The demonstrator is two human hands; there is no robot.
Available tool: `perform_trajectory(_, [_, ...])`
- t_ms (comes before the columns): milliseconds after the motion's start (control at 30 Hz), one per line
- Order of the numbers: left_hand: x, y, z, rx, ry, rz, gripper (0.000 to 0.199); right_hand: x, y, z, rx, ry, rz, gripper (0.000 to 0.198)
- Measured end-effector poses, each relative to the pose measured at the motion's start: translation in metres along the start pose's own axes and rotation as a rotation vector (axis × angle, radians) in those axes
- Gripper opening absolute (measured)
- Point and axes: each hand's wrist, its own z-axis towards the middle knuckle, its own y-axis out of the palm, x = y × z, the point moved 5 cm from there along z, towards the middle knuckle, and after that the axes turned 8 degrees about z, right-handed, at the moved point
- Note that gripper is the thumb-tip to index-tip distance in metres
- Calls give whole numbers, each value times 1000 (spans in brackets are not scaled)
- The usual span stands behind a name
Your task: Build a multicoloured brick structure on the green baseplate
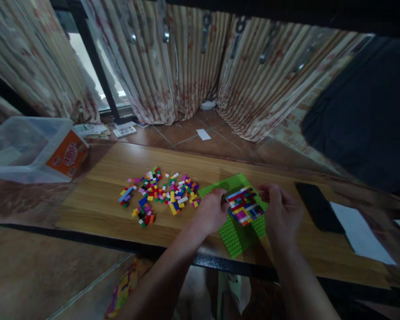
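A rectangular build of multicoloured toy bricks [244, 206] sits over the green studded baseplate [235, 242]. I cannot tell whether it rests on the plate or is held just above it. My left hand [214, 209] is closed at the build's left edge, with its fingertips against the bricks. On the opposite side, my right hand [282, 211] has thumb and fingers pinched together close to the build's upper right corner. What that pinch holds, if anything, is hidden. Loose small bricks [173, 195] in many colours lie spread to the left of my left hand.
All this is on a long wooden table [100, 195] with a dark front edge. A clear plastic box [26, 146] with an orange label stands at the left. To the right lie a black flat object [318, 206] and white paper [360, 231]. Curtains [173, 66] hang behind.
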Motion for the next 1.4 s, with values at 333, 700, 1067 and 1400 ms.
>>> perform_trajectory(333, [-31,-71,-2,521,-70,-373,28,-34,67,-78,-594,-231,-43,21])
perform_trajectory(700, [-89,-156,-37,963,-207,-960,18,-19,97,-95,-709,-326,-390,20])
perform_trajectory(1067, [-102,-167,-46,941,-238,-1042,19,-11,111,-100,-762,-360,-536,22])
perform_trajectory(1400, [-96,-160,-42,910,-266,-1037,21,-12,115,-92,-761,-331,-336,27])
